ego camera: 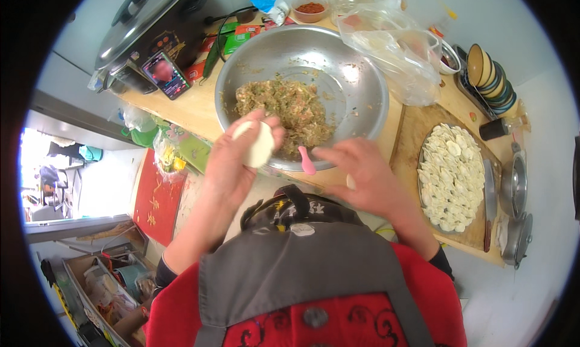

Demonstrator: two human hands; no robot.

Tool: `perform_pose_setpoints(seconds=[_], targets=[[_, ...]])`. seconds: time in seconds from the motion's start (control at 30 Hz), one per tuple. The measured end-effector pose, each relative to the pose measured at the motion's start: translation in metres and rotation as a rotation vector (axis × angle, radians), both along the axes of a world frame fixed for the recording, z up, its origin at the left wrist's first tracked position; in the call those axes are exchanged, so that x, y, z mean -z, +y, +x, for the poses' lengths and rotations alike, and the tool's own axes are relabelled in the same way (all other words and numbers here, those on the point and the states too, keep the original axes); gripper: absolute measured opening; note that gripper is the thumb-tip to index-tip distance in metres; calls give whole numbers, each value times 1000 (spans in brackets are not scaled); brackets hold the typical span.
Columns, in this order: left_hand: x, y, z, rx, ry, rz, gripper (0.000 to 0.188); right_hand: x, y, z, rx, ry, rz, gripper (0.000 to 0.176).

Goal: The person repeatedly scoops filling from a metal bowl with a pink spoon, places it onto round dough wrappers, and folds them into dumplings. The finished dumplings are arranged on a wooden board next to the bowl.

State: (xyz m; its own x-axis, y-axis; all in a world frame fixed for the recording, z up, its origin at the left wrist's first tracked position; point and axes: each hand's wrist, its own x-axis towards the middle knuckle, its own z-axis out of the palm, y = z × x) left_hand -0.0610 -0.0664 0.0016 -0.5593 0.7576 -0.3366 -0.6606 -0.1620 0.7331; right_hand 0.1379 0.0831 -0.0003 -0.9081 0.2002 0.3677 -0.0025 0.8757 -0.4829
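Note:
My left hand [235, 154] holds a round, flat dough wrapper [257, 145] over the near left rim of a large steel basin [362, 88]. Minced filling with green bits [290, 106] lies in the basin's left and near part. A pink spoon handle [306, 161] leans over the near rim, between my hands. To the right of it, my right hand [362, 174] has its fingers spread and is slightly blurred; a small pale piece shows by its palm, too little to tell what it is. Many folded dumplings [451, 179] cover a round tray on the wooden board at the right.
A kitchen knife [489, 193] lies right of the dumplings on the wooden board [408, 134]. Plastic bags [398, 52] overlap the basin's far right rim. A phone [166, 75] leans by a large dark cooker [149, 34]. Stacked bowls [491, 81] and steel pots [514, 184] stand far right.

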Motion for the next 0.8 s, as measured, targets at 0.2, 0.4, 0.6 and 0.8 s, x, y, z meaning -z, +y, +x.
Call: perform_pose_setpoints(seconds=[0.2, 0.4, 0.6, 0.8], targets=[[19, -12, -18, -295, -150, -11, 28, 39, -15, -36, -42, 23, 161, 36], [32, -22, -22, -237, -245, -53, 34, 41, 4, -42, 73, 99, -80, 20], [44, -25, -24, -222, -232, -57, 30, 40, 12, -43, -41, 72, -183, 16], [46, -26, -24, -235, -270, -55, 28, 32, 13, -33, 78, 21, -296, 10]])
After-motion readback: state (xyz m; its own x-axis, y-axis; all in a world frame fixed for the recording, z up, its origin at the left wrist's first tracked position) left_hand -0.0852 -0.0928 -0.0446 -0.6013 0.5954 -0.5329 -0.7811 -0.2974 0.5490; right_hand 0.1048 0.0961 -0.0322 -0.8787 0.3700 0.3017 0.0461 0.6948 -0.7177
